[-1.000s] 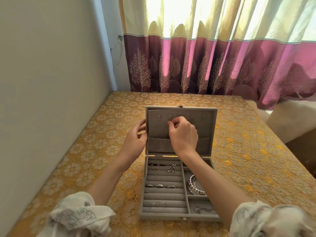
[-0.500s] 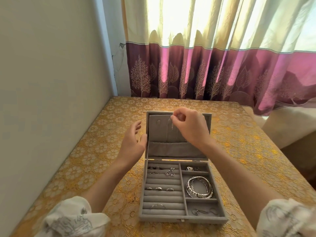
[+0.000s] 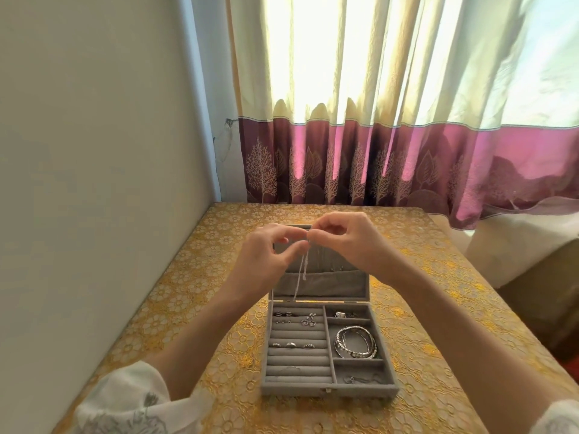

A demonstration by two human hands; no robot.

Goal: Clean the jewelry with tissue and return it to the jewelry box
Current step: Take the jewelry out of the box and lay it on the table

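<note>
Both hands have risen clear of the jewelry box (image 3: 329, 390) lid since the earlier frame, the left hand (image 3: 266, 255) leaving the lid's edge to meet the right hand (image 3: 347, 242) above it. Largest first: the gold-patterned surface (image 3: 194, 277) carries the open box. Above the box lid, the two hands pinch the top of a thin chain (image 3: 302, 272), each grip closed on it, fingertips nearly touching. The chain's long axis hangs straight down from the grips toward the box's lid pocket. Both hands are equally near. Bracelets (image 3: 355, 343) and rings (image 3: 291, 345) lie inside the box. No tissue shows.
</note>
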